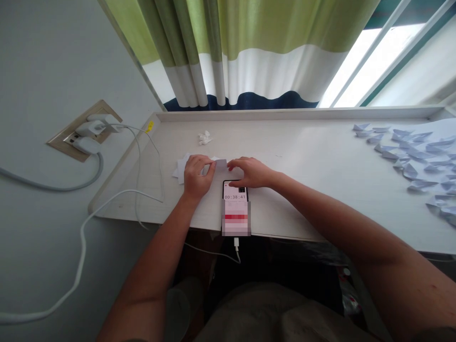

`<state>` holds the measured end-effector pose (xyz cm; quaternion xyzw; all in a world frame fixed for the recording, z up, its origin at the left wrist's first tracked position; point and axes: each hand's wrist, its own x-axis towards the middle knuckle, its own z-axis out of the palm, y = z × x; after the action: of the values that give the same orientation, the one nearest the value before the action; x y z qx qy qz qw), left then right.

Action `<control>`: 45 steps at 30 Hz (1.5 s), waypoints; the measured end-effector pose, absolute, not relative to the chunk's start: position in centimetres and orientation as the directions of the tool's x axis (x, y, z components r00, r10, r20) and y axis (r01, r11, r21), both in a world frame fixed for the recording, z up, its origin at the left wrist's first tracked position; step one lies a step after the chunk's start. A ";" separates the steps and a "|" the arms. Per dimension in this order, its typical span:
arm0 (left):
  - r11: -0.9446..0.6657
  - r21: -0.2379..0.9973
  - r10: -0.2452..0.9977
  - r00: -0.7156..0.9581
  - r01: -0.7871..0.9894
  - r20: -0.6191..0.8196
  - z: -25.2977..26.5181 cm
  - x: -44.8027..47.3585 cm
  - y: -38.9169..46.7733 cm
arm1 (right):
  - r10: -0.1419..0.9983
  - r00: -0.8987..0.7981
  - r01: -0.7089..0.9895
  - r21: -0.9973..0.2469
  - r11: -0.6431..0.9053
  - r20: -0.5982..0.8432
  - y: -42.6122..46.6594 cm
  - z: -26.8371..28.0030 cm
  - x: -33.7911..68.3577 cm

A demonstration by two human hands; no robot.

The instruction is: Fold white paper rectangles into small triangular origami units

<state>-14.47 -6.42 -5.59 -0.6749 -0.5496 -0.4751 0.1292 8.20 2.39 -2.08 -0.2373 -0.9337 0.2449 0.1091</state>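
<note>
Two-handed paper handling at a white tabletop, head view. L hand, just L of frame ctr.: thumb & index tips together, clamped on the L end of a small paper slip. Slip sits at abt. mid-frame, btw. the two hands, long edge running roughly L–R. R hand, just R of ctr.: thumb & index apart, index tip at the slip's R end (contact: cannot tell), thumb over the top of the phone. Phone lies face up, lower ctr., nr. the front edge of the tabletop; timer reads 00:38:41, lower screen pixelated; white charging plug at its bottom end.

Paper stack, ctr. L: loose white sheets, partly hidden behind/under L hand. Crumpled tissue above it, well apart from the hands. Folded paper pieces, R side of frame: many, pointed, in loose rows, some on a white sheet at far R.

Surroundings: wall socket plate, upper L, w/ white plugs inserted & cables trailing down; green, white & dark-blue curtain, top ctr.; bright window, upper R.
</note>
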 end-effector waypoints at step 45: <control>-0.425 0.457 0.606 -0.130 0.781 0.785 -5.2 -13.9 -6.6 | 0.657 -0.728 0.386 -0.676 0.628 0.194 2.6 -2.9 7.7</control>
<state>-13.92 -6.58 -5.16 -0.6545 -0.5296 -0.5333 0.0821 7.68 2.58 -2.93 -0.2977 -0.8757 0.3120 0.2171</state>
